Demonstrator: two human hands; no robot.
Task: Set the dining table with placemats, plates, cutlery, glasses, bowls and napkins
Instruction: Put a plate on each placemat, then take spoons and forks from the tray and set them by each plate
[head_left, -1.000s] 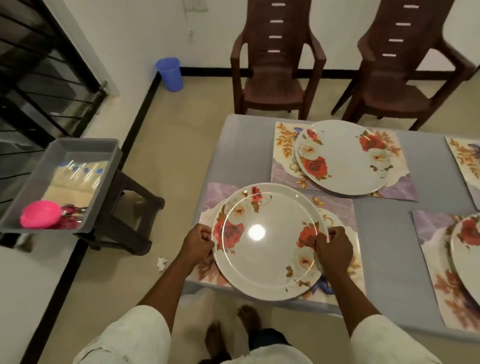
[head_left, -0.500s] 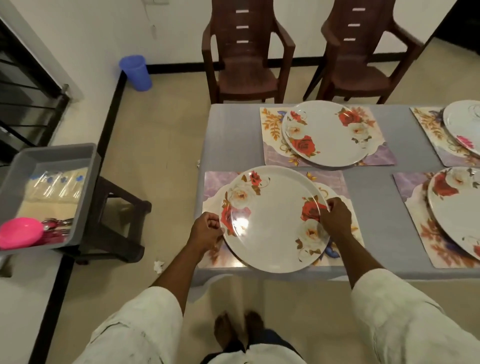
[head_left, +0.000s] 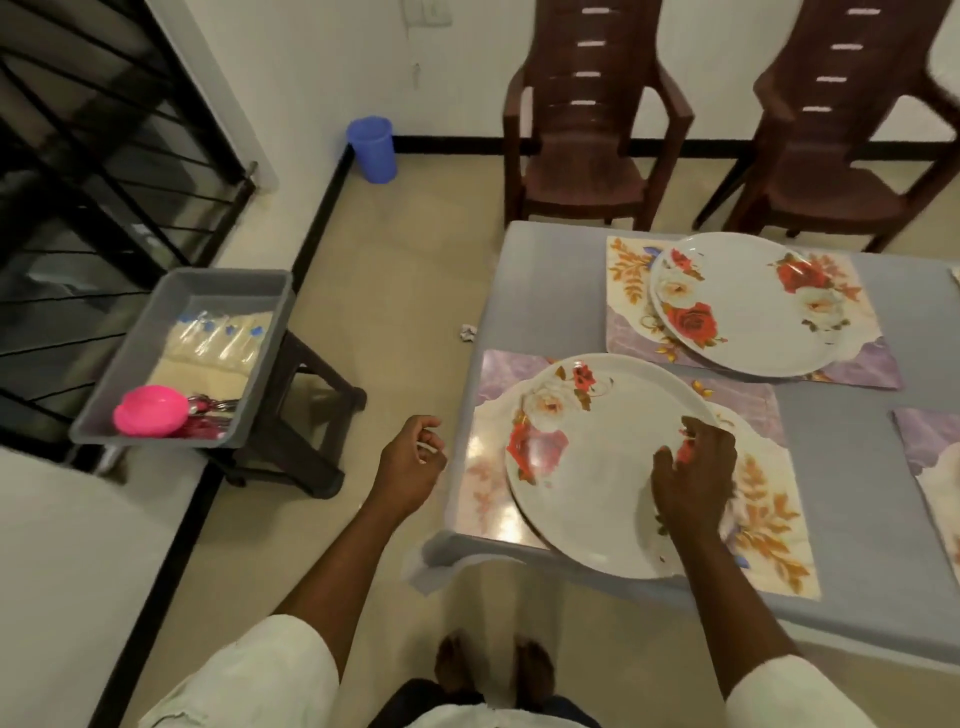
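Plate (head_left: 597, 467) under right hand (head_left: 693, 478)

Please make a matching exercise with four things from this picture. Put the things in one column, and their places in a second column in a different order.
Things:
1. pink bowl
2. blue cup
3. near plate
4. left hand

Places:
A. on the floor by the wall
B. on a placemat, under the right hand
C. in the grey tray
D. in the air, off the table's left edge

Pairs: 1-C, 2-A, 3-B, 4-D
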